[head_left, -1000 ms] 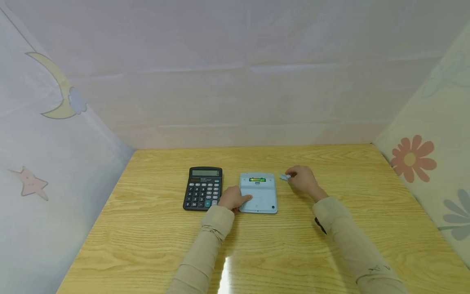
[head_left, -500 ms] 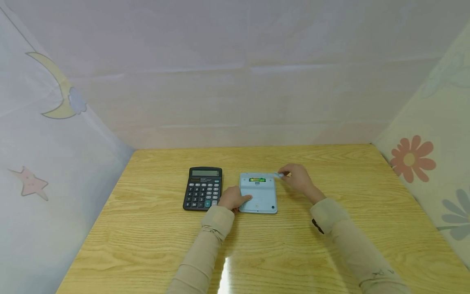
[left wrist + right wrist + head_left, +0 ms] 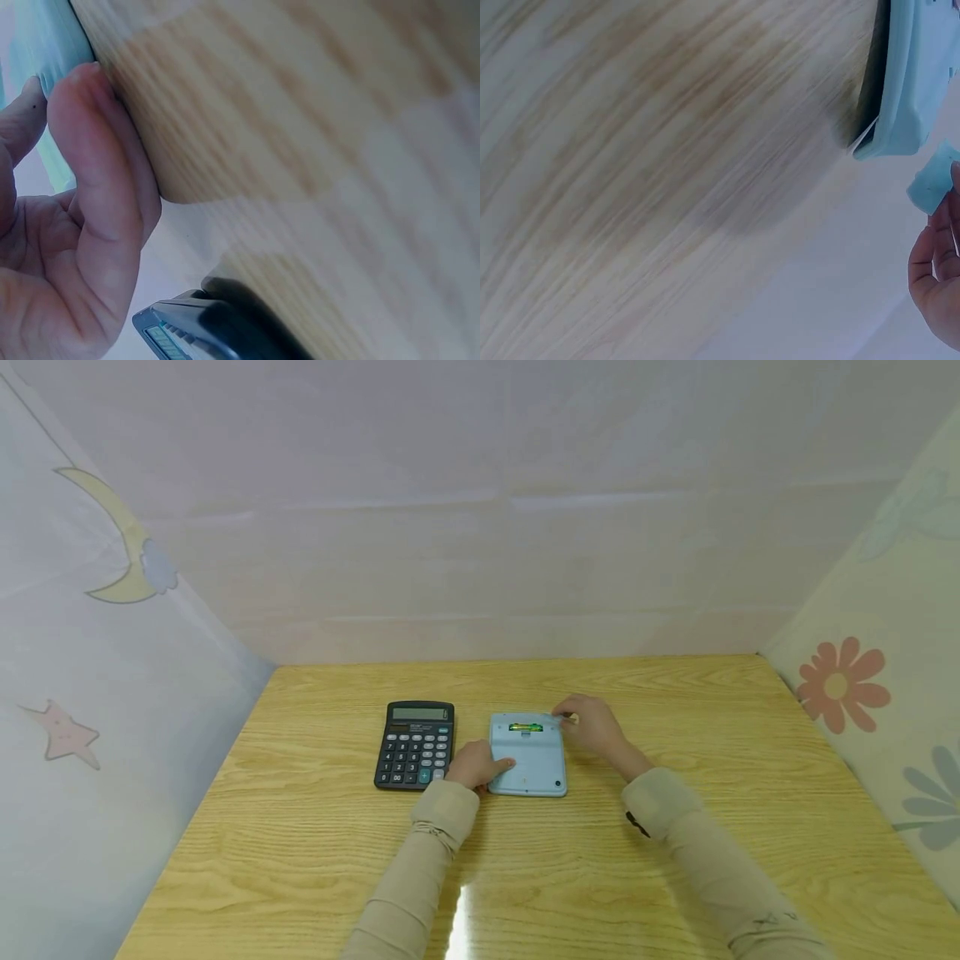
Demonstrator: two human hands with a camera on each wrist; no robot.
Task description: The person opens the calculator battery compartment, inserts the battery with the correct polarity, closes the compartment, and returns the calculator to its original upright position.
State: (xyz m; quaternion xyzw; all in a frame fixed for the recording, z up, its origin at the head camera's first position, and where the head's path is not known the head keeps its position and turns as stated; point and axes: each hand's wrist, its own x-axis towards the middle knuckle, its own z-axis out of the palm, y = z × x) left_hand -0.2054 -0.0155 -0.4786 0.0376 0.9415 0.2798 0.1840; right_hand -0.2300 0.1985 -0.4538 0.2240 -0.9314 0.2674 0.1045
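The light blue calculator (image 3: 537, 768) lies face down on the wooden table, its back showing. In its uncovered battery slot near the far edge sits a green battery (image 3: 526, 727). My left hand (image 3: 474, 764) grips the calculator's left edge, thumb on the back and fingers along the side. At the far right corner, my right hand (image 3: 597, 728) pinches a small light blue battery cover (image 3: 933, 178) between thumb and fingertips. The right wrist view shows this cover beside the calculator's corner. In the head view the fingers mostly hide it.
A black calculator (image 3: 414, 745) lies face up just left of the left hand, its display lit. The wooden table (image 3: 315, 843) reaches to fabric walls at the back and both sides.
My right hand has moved left with the battery cover, from the table beside the blue calculator to its far right corner. The left hand and both calculators have stayed in place.
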